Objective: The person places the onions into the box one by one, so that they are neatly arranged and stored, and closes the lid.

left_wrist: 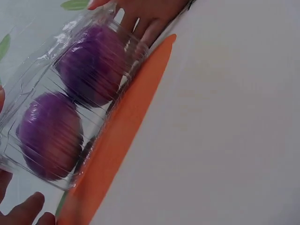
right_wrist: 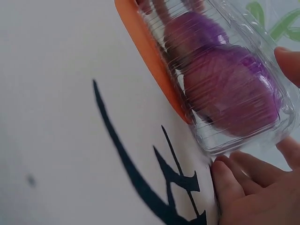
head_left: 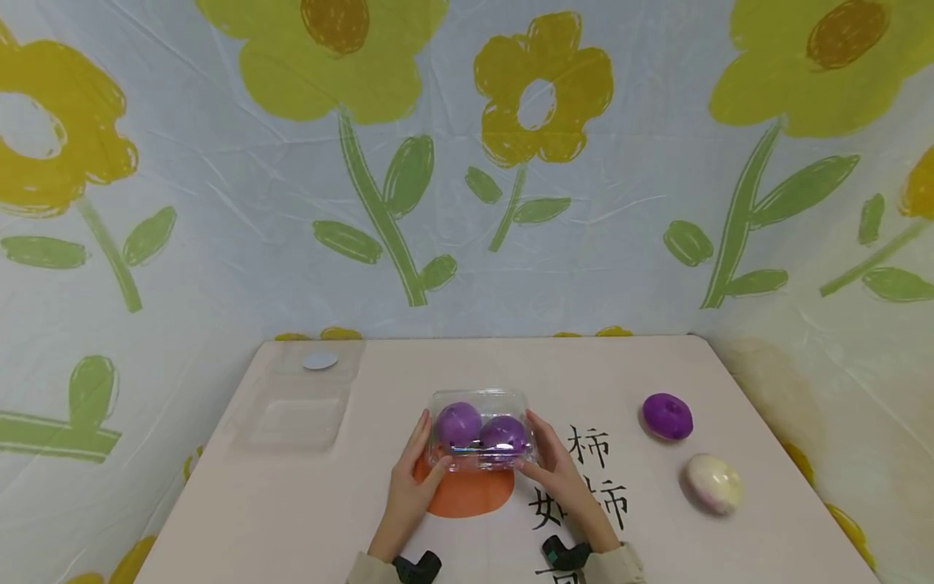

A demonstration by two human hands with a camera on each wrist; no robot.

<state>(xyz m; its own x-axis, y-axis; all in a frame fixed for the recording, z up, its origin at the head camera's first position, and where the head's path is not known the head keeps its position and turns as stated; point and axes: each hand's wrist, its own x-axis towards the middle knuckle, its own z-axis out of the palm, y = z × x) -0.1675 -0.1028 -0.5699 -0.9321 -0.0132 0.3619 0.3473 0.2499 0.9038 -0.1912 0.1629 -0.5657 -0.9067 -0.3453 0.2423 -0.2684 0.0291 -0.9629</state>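
Note:
A clear plastic clamshell box (head_left: pixel 477 397) is held at the middle of the table, with two round purple onion-like pieces inside, a left one (head_left: pixel 458 424) and a right one (head_left: pixel 503 435). My left hand (head_left: pixel 413 473) grips its left end, thumb at the near corner and fingers along the side. At the right end my right hand (head_left: pixel 556 470) holds it the same way. Both wrist views show the ribbed wall of the box (left_wrist: pixel 101 119) close up, with the purple pieces seen through it. The lid appears to be down over them.
Another clear plastic container (head_left: pixel 295 405) lies open at the back left, with a white oval label (head_left: pixel 319 360). To the right are a loose purple piece (head_left: pixel 667 417) and a whitish round one (head_left: pixel 713 483). Flowered cloth (head_left: pixel 452 276) hangs behind the table.

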